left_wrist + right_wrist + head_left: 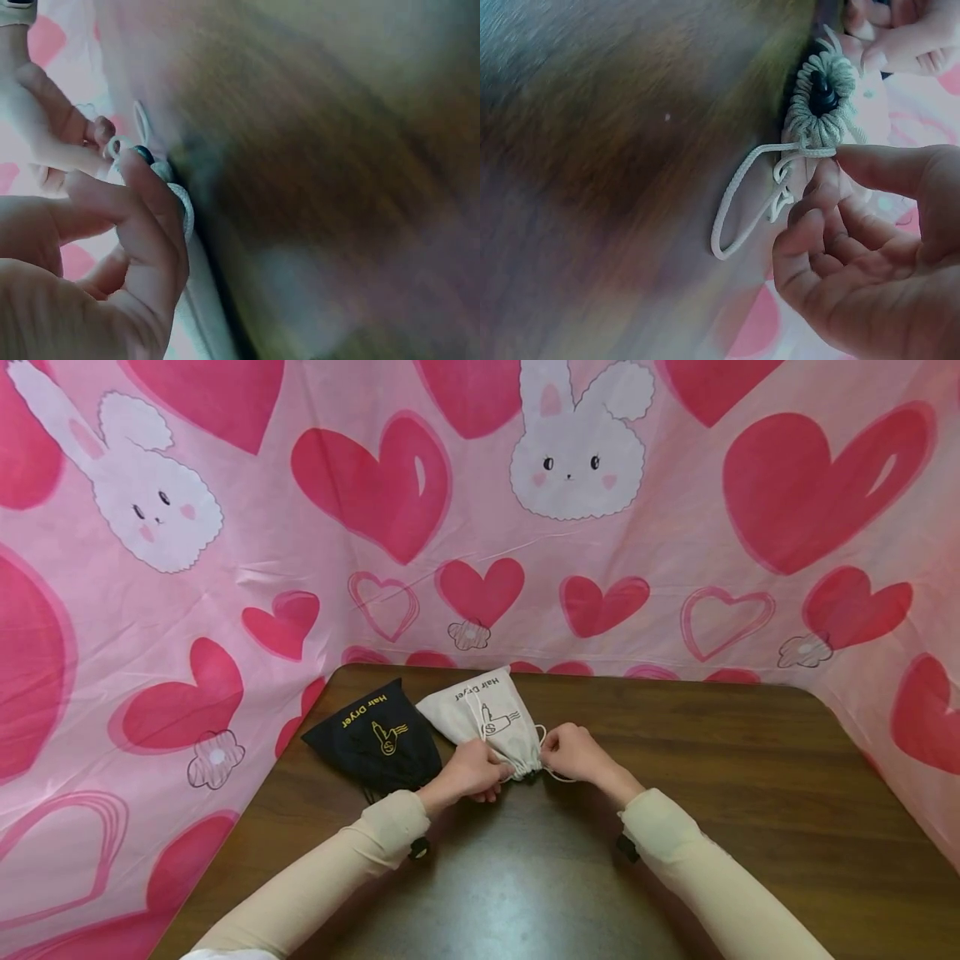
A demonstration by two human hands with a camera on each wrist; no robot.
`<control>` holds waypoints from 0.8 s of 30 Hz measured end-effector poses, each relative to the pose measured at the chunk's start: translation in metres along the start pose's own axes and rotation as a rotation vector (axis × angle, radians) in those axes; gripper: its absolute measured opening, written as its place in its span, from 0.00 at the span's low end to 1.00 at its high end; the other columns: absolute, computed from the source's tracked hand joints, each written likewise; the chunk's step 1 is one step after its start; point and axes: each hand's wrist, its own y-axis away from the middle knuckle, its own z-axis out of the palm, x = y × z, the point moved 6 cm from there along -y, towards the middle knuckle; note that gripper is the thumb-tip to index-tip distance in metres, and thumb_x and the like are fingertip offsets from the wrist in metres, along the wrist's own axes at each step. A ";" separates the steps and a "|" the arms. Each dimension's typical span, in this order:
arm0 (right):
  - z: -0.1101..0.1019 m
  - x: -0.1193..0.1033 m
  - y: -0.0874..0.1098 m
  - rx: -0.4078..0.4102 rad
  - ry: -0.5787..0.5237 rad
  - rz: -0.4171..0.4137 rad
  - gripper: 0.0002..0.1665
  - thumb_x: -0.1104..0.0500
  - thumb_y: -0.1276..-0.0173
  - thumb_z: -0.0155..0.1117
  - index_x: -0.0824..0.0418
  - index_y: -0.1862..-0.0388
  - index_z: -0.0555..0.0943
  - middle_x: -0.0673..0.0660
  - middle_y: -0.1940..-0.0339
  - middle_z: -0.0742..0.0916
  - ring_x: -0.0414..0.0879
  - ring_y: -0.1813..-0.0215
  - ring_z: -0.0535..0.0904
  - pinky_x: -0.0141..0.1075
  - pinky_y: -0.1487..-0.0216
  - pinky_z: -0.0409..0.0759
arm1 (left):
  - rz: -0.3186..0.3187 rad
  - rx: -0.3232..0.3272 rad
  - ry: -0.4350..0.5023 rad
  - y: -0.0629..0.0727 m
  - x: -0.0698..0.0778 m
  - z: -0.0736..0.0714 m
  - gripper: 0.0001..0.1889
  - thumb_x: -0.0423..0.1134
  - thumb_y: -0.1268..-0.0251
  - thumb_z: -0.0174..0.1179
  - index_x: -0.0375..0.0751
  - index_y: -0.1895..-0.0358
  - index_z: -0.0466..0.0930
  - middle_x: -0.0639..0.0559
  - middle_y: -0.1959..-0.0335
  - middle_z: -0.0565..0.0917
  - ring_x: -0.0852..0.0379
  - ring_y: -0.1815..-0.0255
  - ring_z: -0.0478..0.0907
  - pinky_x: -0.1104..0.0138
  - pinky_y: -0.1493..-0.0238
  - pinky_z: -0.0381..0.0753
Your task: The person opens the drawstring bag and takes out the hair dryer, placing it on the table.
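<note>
We have the white pouch (504, 739) lying just beyond both hands on the worktop (712, 760), its long axis slanting from far left to near right, so that its gathered mouth (826, 133) faces us and sits between the two sets of fingertips. That is the relation we would work from: the mouth is nearest the left hand (472, 767), whose fingers are bent and pinching at its left side, though we cannot tell whether they have cord, cloth or both. Our right hand (579, 752) is just to the right, slightly farther off, with thumb and forefinger pinching the white cord (821, 153), whose loop hangs free beside the mouth. We judge that any pull on the cord would therefore run crosswise to the pouch's length, with the left hand as the steadying side. Something dark (823, 94) shows in the middle of the gathers. The black pouch (382, 764) lies left of the white one, right beside it, and neither of our hands grips it.
</note>
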 end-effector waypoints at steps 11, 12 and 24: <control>0.001 0.003 0.003 -0.088 -0.262 0.328 0.10 0.61 0.29 0.71 0.66 0.69 0.88 0.53 0.80 0.83 0.41 0.78 0.73 0.33 0.75 0.73 | -0.214 -0.097 0.519 0.000 -0.023 0.009 0.14 0.39 0.26 0.65 0.27 0.62 0.87 0.49 0.78 0.84 0.62 0.83 0.81 0.74 0.83 0.74; 0.000 0.004 0.003 -0.095 -0.273 0.343 0.10 0.61 0.28 0.71 0.66 0.69 0.88 0.53 0.80 0.83 0.41 0.78 0.73 0.33 0.75 0.73 | -0.230 -0.097 0.554 0.000 -0.024 0.010 0.13 0.39 0.26 0.66 0.28 0.62 0.86 0.49 0.78 0.84 0.62 0.83 0.82 0.74 0.84 0.74; 0.001 0.009 0.003 -0.140 -0.327 0.391 0.10 0.63 0.28 0.71 0.67 0.69 0.89 0.53 0.81 0.83 0.40 0.81 0.71 0.33 0.76 0.72 | -0.308 -0.075 0.732 -0.001 -0.029 0.019 0.09 0.37 0.24 0.64 0.33 0.61 0.85 0.48 0.78 0.85 0.62 0.82 0.83 0.77 0.85 0.71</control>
